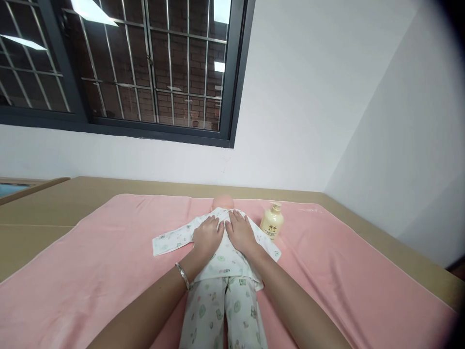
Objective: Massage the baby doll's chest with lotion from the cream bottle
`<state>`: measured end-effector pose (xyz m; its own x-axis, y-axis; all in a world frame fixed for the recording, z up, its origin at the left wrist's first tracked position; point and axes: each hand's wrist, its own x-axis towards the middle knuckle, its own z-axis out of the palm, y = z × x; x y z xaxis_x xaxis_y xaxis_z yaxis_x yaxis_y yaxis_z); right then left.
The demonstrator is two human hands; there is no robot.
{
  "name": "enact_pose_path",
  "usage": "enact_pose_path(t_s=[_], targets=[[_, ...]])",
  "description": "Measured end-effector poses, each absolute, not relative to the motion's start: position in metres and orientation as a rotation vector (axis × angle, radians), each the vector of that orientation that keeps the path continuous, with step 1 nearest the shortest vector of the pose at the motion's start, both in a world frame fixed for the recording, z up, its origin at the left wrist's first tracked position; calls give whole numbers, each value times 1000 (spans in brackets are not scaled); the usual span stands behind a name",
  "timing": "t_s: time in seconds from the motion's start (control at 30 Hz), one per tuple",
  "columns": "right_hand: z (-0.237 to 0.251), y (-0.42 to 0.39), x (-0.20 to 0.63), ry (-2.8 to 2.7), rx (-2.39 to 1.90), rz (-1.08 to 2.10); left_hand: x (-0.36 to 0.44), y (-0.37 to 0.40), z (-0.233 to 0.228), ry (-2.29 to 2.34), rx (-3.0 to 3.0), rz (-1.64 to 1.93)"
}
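Observation:
A baby doll lies on its back, its bare head (223,201) at the far end. It wears a white printed top (222,259) with long sleeves spread to both sides, and matching printed trousers (207,310). On the left of the doll's chest rests my left hand (208,237), palm down with fingers stretched out. My right hand (240,232) lies flat on the right side of the chest, its fingers pointing toward the head. Both hands touch the top; neither grips anything visible. A silvery bracelet (182,276) circles my left wrist.
A pale yellow pump bottle (272,222) stands just right of the doll. Beneath everything spreads a pink sheet (119,257) over a wooden surface (43,213). A white wall (283,121) and a dark-framed, barred window (152,63) rise behind.

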<state>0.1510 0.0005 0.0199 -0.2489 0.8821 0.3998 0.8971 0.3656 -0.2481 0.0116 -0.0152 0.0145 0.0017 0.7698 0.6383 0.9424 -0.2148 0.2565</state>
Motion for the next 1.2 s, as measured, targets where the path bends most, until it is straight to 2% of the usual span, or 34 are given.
enact_pose_path(t_s=[1.2], targets=[[23,-3,149,-2182,-1562,-76,12,-16,14,-1814,-2028,-1039]])
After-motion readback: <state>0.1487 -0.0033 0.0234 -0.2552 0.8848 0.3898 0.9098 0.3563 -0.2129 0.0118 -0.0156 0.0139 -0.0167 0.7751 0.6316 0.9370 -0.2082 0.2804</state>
